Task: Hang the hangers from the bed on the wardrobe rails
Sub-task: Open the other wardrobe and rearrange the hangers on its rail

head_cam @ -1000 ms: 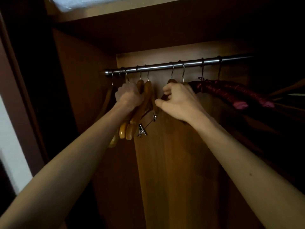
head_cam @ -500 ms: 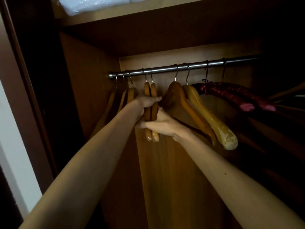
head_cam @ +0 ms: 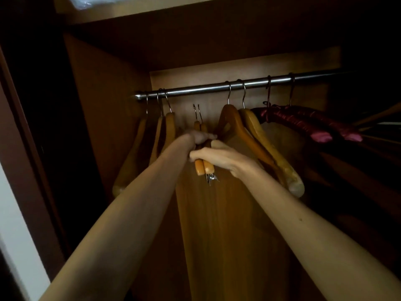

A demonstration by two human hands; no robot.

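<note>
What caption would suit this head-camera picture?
Both hands, left and right, grip two wooden clip hangers, hooks just below the steel wardrobe rail.

No readable text, label or number anywhere.

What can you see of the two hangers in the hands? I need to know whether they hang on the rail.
The two hangers look like orange-brown wood, pressed side by side, with thin metal hooks on top and a metal clip dangling below their rounded ends. Their hooks sit below the rail, not over it. The left hand grips them higher up, the right hand lower down. They are held between the hangers already on the rail.
</note>
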